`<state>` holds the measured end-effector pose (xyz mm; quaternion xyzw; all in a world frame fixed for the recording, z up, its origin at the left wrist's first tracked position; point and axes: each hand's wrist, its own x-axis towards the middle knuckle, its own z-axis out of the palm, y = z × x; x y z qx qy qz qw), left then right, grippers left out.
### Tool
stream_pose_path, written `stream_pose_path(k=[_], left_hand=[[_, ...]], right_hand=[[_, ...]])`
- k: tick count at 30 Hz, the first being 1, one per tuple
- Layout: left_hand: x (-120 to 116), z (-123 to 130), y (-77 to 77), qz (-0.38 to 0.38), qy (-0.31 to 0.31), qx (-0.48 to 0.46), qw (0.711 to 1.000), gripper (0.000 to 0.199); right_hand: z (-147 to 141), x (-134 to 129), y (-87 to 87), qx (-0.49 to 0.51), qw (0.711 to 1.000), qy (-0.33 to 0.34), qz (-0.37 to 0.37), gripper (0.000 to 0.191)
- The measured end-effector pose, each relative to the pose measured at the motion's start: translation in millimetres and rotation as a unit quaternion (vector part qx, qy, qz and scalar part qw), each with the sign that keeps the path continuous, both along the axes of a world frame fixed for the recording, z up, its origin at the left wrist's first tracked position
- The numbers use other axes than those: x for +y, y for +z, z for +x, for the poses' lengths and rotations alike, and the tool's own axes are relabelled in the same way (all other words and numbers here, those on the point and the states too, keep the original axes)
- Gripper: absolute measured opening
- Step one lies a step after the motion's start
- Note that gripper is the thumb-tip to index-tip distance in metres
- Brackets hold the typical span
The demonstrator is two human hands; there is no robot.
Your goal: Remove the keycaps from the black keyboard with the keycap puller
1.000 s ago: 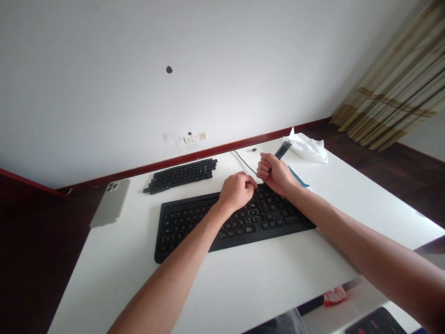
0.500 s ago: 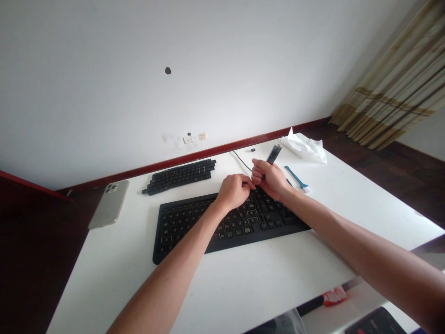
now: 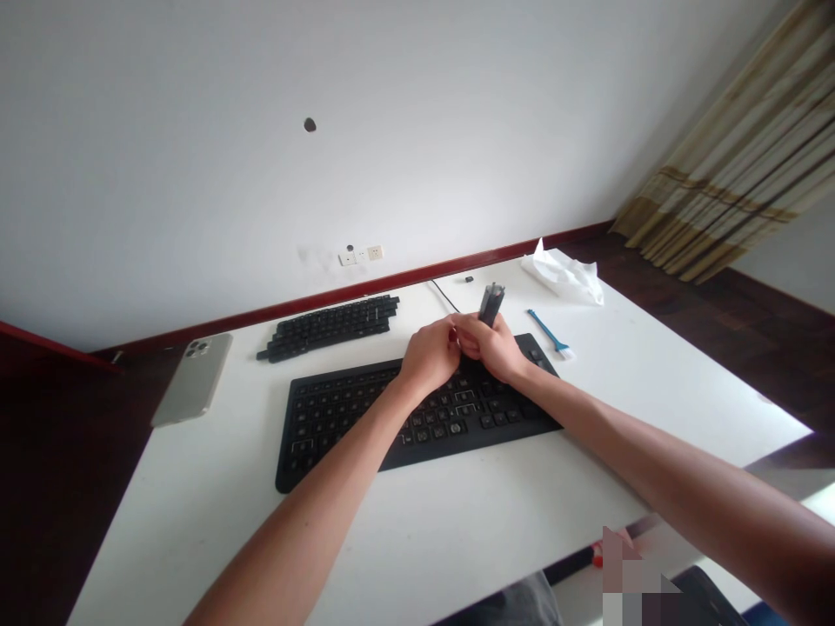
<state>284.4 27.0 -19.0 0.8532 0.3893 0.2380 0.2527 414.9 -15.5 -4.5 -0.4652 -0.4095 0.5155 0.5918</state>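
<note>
A black keyboard base [image 3: 417, 430] lies on the white table, many of its key places bare of caps. My right hand [image 3: 489, 343] is wrapped round a dark, bundled tool [image 3: 492, 302] that stands up out of the fist over the keyboard's upper right part. Against it, my left hand [image 3: 431, 352] is closed, its fingertips meeting the right fingers; what they pinch, if anything, is hidden. Removed black keycaps [image 3: 332, 326] are laid in rows behind the keyboard.
On the white table [image 3: 652, 374] lie a phone [image 3: 194, 378] at left, a blue brush [image 3: 548, 332] and crumpled white plastic [image 3: 566, 274] at right, and a small black piece [image 3: 469, 279] at the back. A thin cable [image 3: 444, 296] runs behind my hands.
My left hand has come up against the right one, and the tool in my right hand is now more upright. The whole view has shifted slightly.
</note>
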Motion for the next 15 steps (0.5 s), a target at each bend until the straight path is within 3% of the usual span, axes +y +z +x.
stream_pose_path(k=[3, 9, 12, 15], left_hand=[[1.9, -1.4, 0.3, -0.006, -0.037, 0.0, 0.999, 0.028], [4.2, -3.4, 3.6, -0.029, -0.093, 0.021, 0.995, 0.017], [3.9, -3.3, 4.7, -0.033, -0.118, 0.029, 0.992, 0.016], [1.9, -3.9, 5.8, -0.032, -0.134, 0.024, 0.99, 0.017]], right_hand=[[1.1, -0.4, 0.2, -0.011, 1.0, 0.026, 0.007, 0.054], [10.8, 8.6, 4.6, 0.115, 0.992, 0.006, -0.045, 0.058], [9.9, 6.9, 3.6, 0.1, 0.994, 0.009, -0.03, 0.058], [6.8, 0.8, 1.9, 0.024, 0.999, 0.034, 0.014, 0.055]])
